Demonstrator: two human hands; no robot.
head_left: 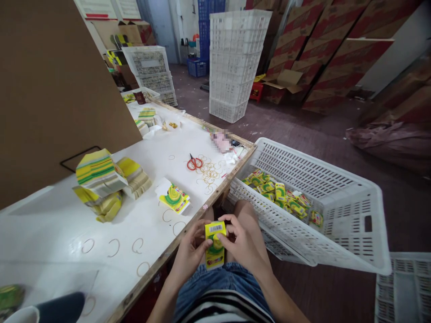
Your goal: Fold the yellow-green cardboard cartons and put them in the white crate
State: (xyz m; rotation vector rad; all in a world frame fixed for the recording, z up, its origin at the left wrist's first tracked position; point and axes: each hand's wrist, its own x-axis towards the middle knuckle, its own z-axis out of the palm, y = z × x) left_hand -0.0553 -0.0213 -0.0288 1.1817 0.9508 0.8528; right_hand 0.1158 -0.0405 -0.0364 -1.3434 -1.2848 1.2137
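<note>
Above my lap, a small yellow-green carton (214, 258) with a barcode on its top part is held between both hands. My left hand (193, 246) grips its left edge, with the thumb on the front. My right hand (240, 242) closes on the right side, its thumb pressed on the front face. On the table just beyond lies a flat yellow-green carton (174, 197). Stacks of flat cartons (99, 172) are piled farther left. Red-handled scissors (194, 163) rest beside a scatter of rubber bands (210, 172).
To my right, a white plastic crate (350, 215) holds many small yellow-green cartons (281, 193). The white table (134, 224) has a wooden edge at my left. A tall stack of white crates (237, 67) and cardboard boxes (313, 54) stand behind. A brown board (60, 89) rises at left.
</note>
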